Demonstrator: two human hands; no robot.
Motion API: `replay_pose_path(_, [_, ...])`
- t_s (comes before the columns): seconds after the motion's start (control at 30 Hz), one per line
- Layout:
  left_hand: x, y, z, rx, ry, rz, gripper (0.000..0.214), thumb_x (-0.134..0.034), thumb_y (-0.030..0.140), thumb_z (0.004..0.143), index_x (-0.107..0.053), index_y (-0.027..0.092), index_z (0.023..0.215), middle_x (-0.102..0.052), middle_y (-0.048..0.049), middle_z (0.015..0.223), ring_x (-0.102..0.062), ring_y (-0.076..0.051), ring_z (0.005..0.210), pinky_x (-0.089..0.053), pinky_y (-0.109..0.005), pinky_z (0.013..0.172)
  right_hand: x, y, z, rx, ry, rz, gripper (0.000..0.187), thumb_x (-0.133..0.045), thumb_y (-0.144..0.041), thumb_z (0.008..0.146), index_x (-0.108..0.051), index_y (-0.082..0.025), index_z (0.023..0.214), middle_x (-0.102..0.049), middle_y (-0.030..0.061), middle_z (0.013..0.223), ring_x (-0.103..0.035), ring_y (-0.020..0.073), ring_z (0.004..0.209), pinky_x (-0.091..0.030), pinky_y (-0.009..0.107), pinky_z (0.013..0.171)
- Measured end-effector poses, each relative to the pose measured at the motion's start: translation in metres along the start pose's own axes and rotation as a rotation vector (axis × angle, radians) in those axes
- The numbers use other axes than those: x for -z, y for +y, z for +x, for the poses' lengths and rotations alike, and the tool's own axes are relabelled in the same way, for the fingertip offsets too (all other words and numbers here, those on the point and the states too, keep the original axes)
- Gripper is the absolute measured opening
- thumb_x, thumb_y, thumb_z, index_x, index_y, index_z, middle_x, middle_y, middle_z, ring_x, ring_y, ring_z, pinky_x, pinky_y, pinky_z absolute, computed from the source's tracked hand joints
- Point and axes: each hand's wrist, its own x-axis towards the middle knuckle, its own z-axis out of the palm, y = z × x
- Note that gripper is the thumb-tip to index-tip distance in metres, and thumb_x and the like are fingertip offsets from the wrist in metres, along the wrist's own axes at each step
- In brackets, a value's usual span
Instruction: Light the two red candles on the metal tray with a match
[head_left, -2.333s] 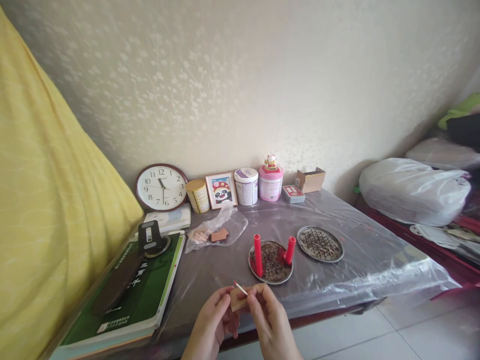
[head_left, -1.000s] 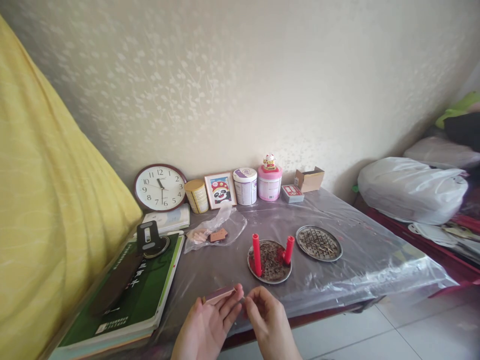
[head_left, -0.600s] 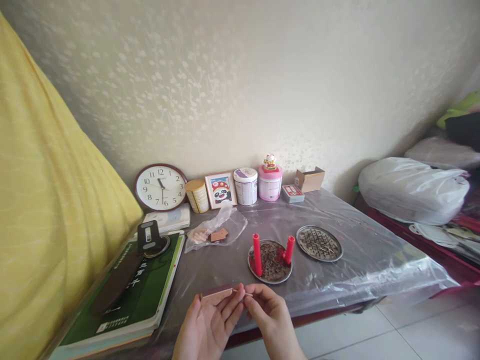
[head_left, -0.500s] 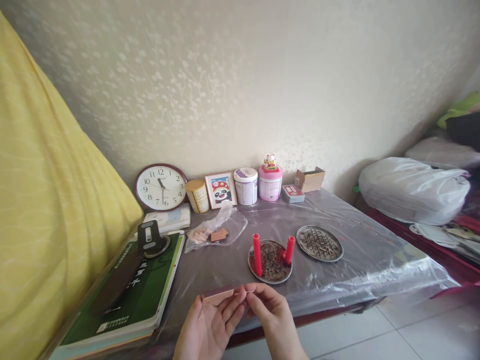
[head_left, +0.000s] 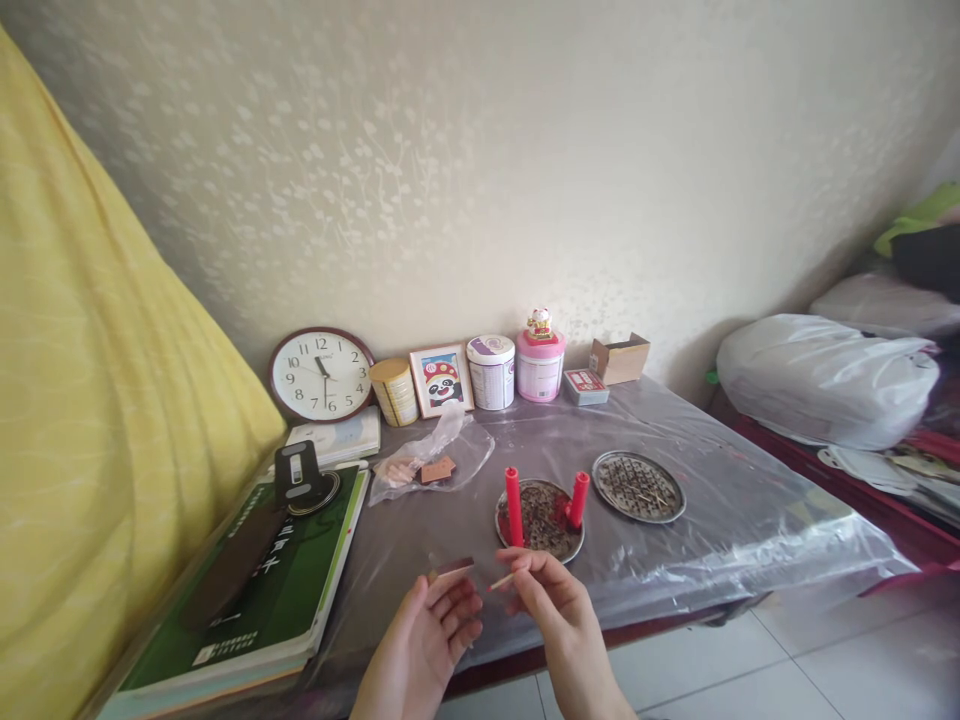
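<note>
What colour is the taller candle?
The taller candle is red, as the head view best shows.

A person's bare left hand (head_left: 427, 640) and bare right hand (head_left: 559, 610), both slim-fingered, meet narrow, uncovered wrists (head_left: 589, 665), cropped near the lower edge.

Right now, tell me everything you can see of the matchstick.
The matchstick is a thin, pale stick, apparently wooden, with a small reddish head and no visible flame. The right hand pinches it and hides its other end. It is held near the front edge of the plastic-covered table, slanting so the head points left and slightly down, apart from the matchbox.
</note>
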Motion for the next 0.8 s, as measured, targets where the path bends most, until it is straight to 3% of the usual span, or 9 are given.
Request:
replay_pose_path(0.13, [0.001, -0.008, 0.004, -0.073, 0.005, 0.212, 0.036, -0.076, 0.043, 0.069, -0.075, 0.016, 0.093, -0.073, -0.0114, 0.094, -0.063, -0.025, 0.092, -0.049, -0.034, 0.078, -0.005, 0.000, -0.008, 0.023, -0.222, 0.046, 0.018, -0.061, -0.036, 0.087, -0.060, -0.018, 0.083, -0.061, 0.0093, 0.117, -0.062, 0.0134, 0.073, -0.051, 0.029, 0.071])
replay_pose_path(0.27, [-0.006, -0.011, 0.001, -0.117, -0.070, 0.465, 0.036, -0.075, 0.044, 0.070, -0.074, 0.017, 0.093, -0.072, -0.0112, 0.095, -0.062, -0.025, 0.091, -0.045, -0.035, 0.080, -0.006, 0.002, -0.011, 0.140, -0.380, -0.196, 0.013, -0.053, -0.029, 0.092, -0.057, -0.019, 0.085, -0.064, 0.0088, 0.108, -0.063, 0.0159, 0.080, -0.050, 0.030, 0.076])
replay_pose_path(0.4, [-0.004, -0.010, 0.003, -0.129, -0.083, 0.574, 0.041, -0.074, 0.048, 0.069, -0.071, 0.015, 0.093, -0.070, -0.0117, 0.094, -0.061, -0.026, 0.090, -0.044, -0.037, 0.081, -0.003, 0.004, -0.009, 0.210, -0.391, -0.337, 0.012, -0.050, -0.026, 0.092, -0.057, -0.019, 0.086, -0.065, 0.0080, 0.099, -0.061, 0.0168, 0.084, -0.048, 0.029, 0.077])
replay_pose_path(0.6, [0.016, -0.013, 0.017, -0.252, -0.070, 0.724, 0.051, -0.077, 0.052, 0.062, -0.069, 0.015, 0.095, -0.071, -0.0122, 0.088, -0.062, -0.027, 0.084, -0.045, -0.035, 0.071, -0.001, 0.006, -0.006, 0.175, -0.408, -0.230, 0.014, -0.051, -0.030, 0.092, -0.057, -0.018, 0.087, -0.063, 0.0083, 0.094, -0.058, 0.0188, 0.087, -0.046, 0.031, 0.079])
replay_pose_path(0.8, [0.009, -0.011, 0.011, -0.268, -0.075, 0.678, 0.044, -0.080, 0.045, 0.063, -0.069, 0.016, 0.094, -0.072, -0.0129, 0.092, -0.063, -0.023, 0.075, -0.044, -0.031, 0.062, -0.005, 0.000, -0.009, 0.076, -0.381, -0.123, 0.016, -0.054, -0.033, 0.091, -0.057, -0.019, 0.084, -0.062, 0.0065, 0.091, -0.057, 0.0175, 0.084, -0.046, 0.029, 0.076])
